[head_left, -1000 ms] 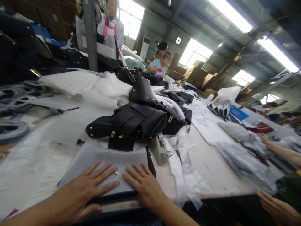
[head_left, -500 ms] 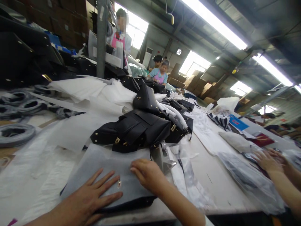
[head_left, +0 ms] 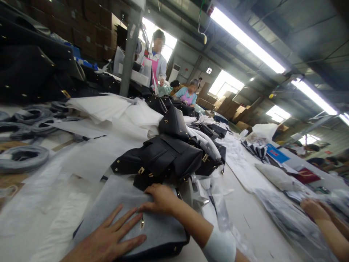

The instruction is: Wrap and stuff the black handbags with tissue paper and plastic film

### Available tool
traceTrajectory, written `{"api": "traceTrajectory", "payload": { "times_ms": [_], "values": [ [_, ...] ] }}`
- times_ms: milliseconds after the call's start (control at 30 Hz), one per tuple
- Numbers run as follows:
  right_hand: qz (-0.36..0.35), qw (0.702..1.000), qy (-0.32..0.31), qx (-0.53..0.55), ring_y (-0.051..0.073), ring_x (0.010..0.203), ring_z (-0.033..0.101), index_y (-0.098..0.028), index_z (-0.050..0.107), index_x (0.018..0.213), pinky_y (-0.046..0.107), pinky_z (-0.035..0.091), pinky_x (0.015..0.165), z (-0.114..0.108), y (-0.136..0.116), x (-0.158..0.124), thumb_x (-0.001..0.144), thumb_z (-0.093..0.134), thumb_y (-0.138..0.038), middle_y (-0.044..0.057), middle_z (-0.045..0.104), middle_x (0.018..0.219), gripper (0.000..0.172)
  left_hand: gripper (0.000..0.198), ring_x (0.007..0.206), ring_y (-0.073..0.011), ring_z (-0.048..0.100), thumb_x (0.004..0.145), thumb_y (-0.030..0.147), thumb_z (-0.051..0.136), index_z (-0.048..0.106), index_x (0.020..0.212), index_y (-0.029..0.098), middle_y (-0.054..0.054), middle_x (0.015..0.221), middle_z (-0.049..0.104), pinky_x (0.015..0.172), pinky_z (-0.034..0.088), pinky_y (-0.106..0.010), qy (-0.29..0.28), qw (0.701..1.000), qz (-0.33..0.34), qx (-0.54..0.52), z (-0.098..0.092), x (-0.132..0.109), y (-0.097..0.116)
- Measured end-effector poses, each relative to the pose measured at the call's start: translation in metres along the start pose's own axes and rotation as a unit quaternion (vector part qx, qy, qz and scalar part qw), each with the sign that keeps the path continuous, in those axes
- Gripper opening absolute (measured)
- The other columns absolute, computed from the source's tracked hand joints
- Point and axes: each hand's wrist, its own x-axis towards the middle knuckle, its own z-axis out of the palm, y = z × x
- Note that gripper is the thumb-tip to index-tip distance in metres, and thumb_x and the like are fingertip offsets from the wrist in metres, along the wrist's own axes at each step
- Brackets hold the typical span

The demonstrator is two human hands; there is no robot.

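Observation:
A black handbag [head_left: 163, 251] lies flat at the table's front edge, its upper face covered by a translucent white paper sheet [head_left: 120, 194]. The bag's gold-coloured clasp [head_left: 142, 222] shows through the sheet. My left hand [head_left: 110, 233] rests flat on the paper, fingers spread, left of the clasp. Near the sheet's upper edge, my right hand [head_left: 160, 200] touches the paper, thumb apart from its bent fingers. Just beyond lies a pile of black handbags [head_left: 166, 154] with gold fittings.
White paper sheets [head_left: 100, 109] and wrapped grey rings [head_left: 25, 158] lie at the left. Plastic bags [head_left: 289, 214] lie at the right, beside a co-worker's hands [head_left: 316, 211]. A metal post [head_left: 129, 54] rises behind. Other people are farther back.
My right hand has shifted left along the paper, and its thumb has moved away from the fingers. My left hand stays spread on the sheet. The view has tilted slightly upward.

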Motion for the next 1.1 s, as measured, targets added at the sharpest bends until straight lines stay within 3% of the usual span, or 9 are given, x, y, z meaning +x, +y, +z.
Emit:
{"api": "traceTrajectory", "payload": {
  "times_ms": [233,333,400,500,600,733,900,1100],
  "values": [
    [0.019,1.0,-0.022,-0.012,0.029,0.107,0.069,-0.018,0.069,0.125,0.033,0.052,0.086,-0.009,-0.013,-0.001,0.085,0.076,-0.053,0.013,0.073,0.117,0.054,0.113,0.15,-0.0405,0.027,0.074,0.008,0.078,0.015,0.156,0.053,-0.005,0.167,0.021,0.112,0.024,-0.076,0.039,0.998,0.007,0.052,0.014,0.0,-0.003],
    [0.038,0.999,-0.015,-0.025,0.03,0.106,0.068,-0.018,0.072,0.114,0.034,0.051,0.085,-0.011,-0.028,-0.009,0.089,0.074,-0.048,0.012,0.074,0.111,0.039,0.114,0.148,-0.0418,0.03,0.072,0.007,0.079,0.017,0.157,0.051,-0.008,0.167,0.021,0.112,0.026,-0.075,0.07,0.994,0.004,0.078,0.025,-0.002,-0.001],
    [0.052,0.998,-0.005,-0.032,0.03,0.107,0.067,-0.016,0.073,0.107,0.036,0.049,0.086,-0.011,-0.034,-0.014,0.095,0.067,-0.044,0.014,0.074,0.109,0.03,0.114,0.149,-0.0401,0.03,0.071,0.005,0.077,0.017,0.158,0.049,-0.01,0.168,0.019,0.115,0.022,-0.073,0.089,0.992,0.006,0.09,0.031,-0.003,0.0],
    [0.051,0.998,-0.009,-0.018,0.028,0.106,0.069,-0.018,0.07,0.113,0.033,0.048,0.083,-0.012,-0.032,-0.016,0.097,0.064,-0.045,0.012,0.075,0.11,0.032,0.113,0.152,-0.0369,0.025,0.069,0.002,0.073,0.02,0.157,0.048,-0.007,0.169,0.013,0.119,0.013,-0.069,0.111,0.989,0.0,0.095,0.035,-0.004,-0.001],
    [0.025,0.998,-0.049,0.01,0.025,0.092,0.072,-0.021,0.071,0.111,0.028,0.048,0.07,-0.014,-0.016,-0.005,0.095,0.063,-0.052,0.007,0.078,0.1,0.036,0.113,0.153,-0.0372,0.02,0.068,0.003,0.074,0.021,0.157,0.05,-0.002,0.17,0.008,0.12,0.01,-0.068,0.089,0.993,0.007,0.072,0.033,-0.004,-0.004],
    [0.0,0.996,-0.08,0.034,0.02,0.081,0.073,-0.021,0.075,0.094,0.024,0.048,0.064,-0.009,0.001,0.016,0.1,0.054,-0.051,0.004,0.079,0.092,0.037,0.121,0.152,-0.0449,0.013,0.063,0.003,0.078,0.02,0.155,0.054,-0.003,0.169,-0.003,0.117,0.017,-0.073,0.058,0.997,-0.011,0.044,0.023,-0.004,-0.006],
    [0.033,0.999,-0.014,0.02,0.024,0.088,0.073,-0.018,0.069,0.11,0.029,0.051,0.07,0.01,-0.009,0.014,0.104,0.046,-0.038,0.009,0.078,0.101,0.031,0.12,0.151,-0.0487,0.01,0.062,0.003,0.08,0.024,0.154,0.055,-0.002,0.168,-0.011,0.116,0.017,-0.075,0.068,0.997,-0.023,0.026,0.015,-0.005,-0.001],
    [0.061,0.997,0.042,0.017,0.028,0.099,0.07,-0.016,0.072,0.096,0.034,0.05,0.081,0.017,-0.019,0.003,0.102,0.051,-0.033,0.015,0.076,0.103,0.027,0.116,0.151,-0.047,0.01,0.064,0.002,0.074,0.024,0.153,0.056,-0.003,0.169,-0.004,0.114,0.014,-0.078,0.024,0.999,-0.037,0.01,0.011,-0.002,0.001]
  ]
}}
